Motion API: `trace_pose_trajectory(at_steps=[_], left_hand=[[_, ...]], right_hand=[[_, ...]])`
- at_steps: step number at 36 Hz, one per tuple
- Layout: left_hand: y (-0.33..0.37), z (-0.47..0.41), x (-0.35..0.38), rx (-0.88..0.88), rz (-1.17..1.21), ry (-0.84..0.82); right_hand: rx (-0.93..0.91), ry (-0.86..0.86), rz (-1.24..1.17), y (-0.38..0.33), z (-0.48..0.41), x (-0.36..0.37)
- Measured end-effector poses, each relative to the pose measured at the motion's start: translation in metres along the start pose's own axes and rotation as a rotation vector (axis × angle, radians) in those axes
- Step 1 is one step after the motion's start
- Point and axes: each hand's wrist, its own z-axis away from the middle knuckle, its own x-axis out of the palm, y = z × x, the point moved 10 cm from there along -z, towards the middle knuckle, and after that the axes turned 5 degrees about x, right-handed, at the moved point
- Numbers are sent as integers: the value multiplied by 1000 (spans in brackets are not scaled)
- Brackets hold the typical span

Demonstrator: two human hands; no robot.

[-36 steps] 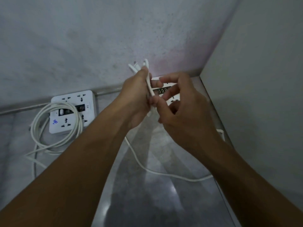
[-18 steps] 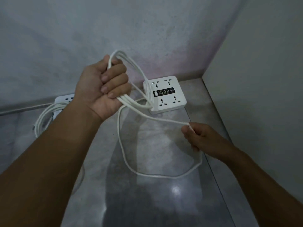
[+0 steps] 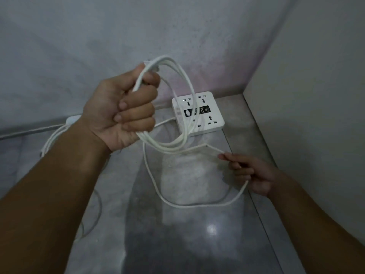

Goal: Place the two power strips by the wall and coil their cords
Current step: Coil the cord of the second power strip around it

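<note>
Left hand [image 3: 122, 111]: raised, mid-frame, palm side toward camera, four fingers curled into fist, thumb up at top. Fist closed around bundled loops of cord [image 3: 177, 107], loops hanging out to right of knuckles. Left forearm: bare, long diagonal from lower-left corner up to wrist.

Right hand [image 3: 250, 173]: lower, right of centre, back of hand toward right. Fingers folded; fingertips [image 3: 225, 156] pinch single free run of same cord. Right forearm: bare, enters from lower-right corner. Hands well apart.

White power strip [image 3: 198, 113], cord [image 3: 173, 143] part-coiled
</note>
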Motion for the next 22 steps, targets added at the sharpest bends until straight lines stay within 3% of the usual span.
trace_pose_trajectory(at_steps=[4,9,14,19,22], left_hand=[[-22,-9,-5,-64,-247,117],[-40,-15,-16,-84,-527,305],[-52,-23,-21,-73,-774,422],[-54,-31,-16,-16,-1003,509],[-54,-36,-14,17,-1217,572]], right_hand=[[37,136,-106,-22,-2,21],[-71,19,-368,-64,7,61],[-265,-19,-200,-92,32,97],[-448,224,-19,-113,47,87],[-512,246,-30,-123,55,89]])
